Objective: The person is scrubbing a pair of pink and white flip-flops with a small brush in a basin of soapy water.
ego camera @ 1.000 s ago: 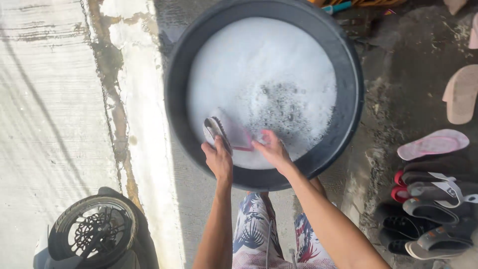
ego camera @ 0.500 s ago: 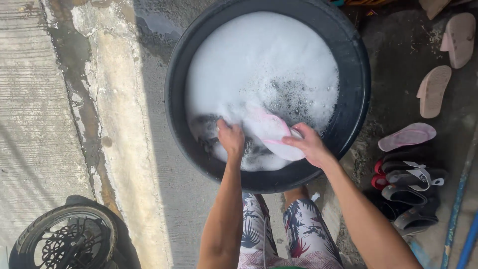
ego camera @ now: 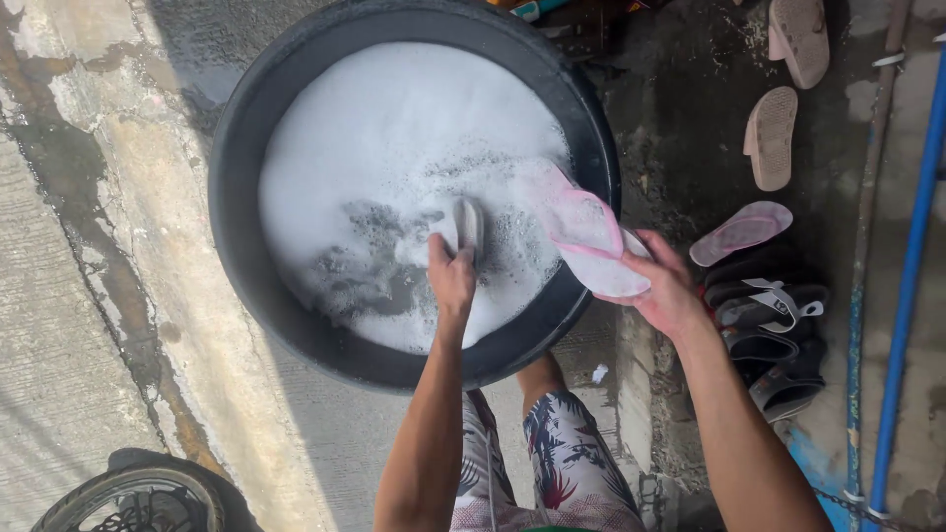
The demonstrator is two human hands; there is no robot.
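View from above the person's head, looking down. A wide round black plastic basin [ego camera: 246, 256] stands on the wet concrete ground [ego camera: 128, 197], filled nearly to the rim with white soap foam [ego camera: 394, 128]. The left hand [ego camera: 451, 276] is closed around a small scrubbing brush with a pale back [ego camera: 463, 225], held at the foam's surface near the middle of the basin. The right hand [ego camera: 662, 286] is closed on the heel end of a pink-and-white rubber flip-flop sandal [ego camera: 583, 236], lifted clear of the suds and tilted over the basin's right rim, lather clinging to its sole.

Risks, as judged from this position: the sandal is soapy and gripped by one end only, so it could slip from the fingers and drop onto the gritty ground or back into the water with a splash. The brush is just as slick and could sink out of sight under the foam. Suds dripping from the raised sandal fall close to the row of dark and pink slippers and sandals [ego camera: 778, 325] lying to the right, and could soil them. The wet ground beneath the crouching person's patterned shorts [ego camera: 562, 463] looks slippery.
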